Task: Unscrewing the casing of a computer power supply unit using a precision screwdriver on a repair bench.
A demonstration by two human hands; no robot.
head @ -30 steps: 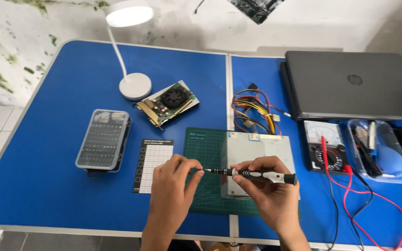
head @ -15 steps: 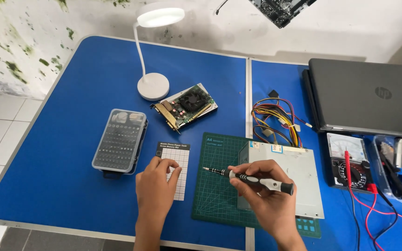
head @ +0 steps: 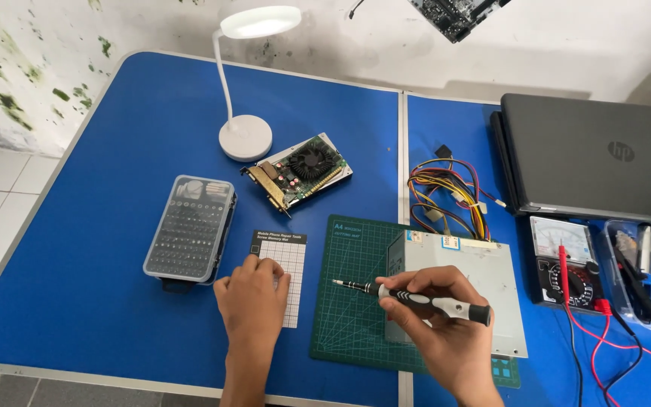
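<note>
My right hand grips a black and grey precision screwdriver, its thin tip pointing left over the green cutting mat. The hand rests on the front of a grey metal power supply box that lies on the mat. My left hand lies flat, fingers apart, on a small white gridded screw mat, holding nothing. Just left of it stands a clear case of screwdriver bits.
A graphics card and a white desk lamp sit behind. Coloured cables trail from the box. At right are a shut laptop, a multimeter with red leads, and a clear tool tray. The blue table has an edge close to me.
My left hand has left the screwdriver tip and moved left onto the gridded mat. The view has shifted closer and leftward. My right hand still holds the screwdriver.
</note>
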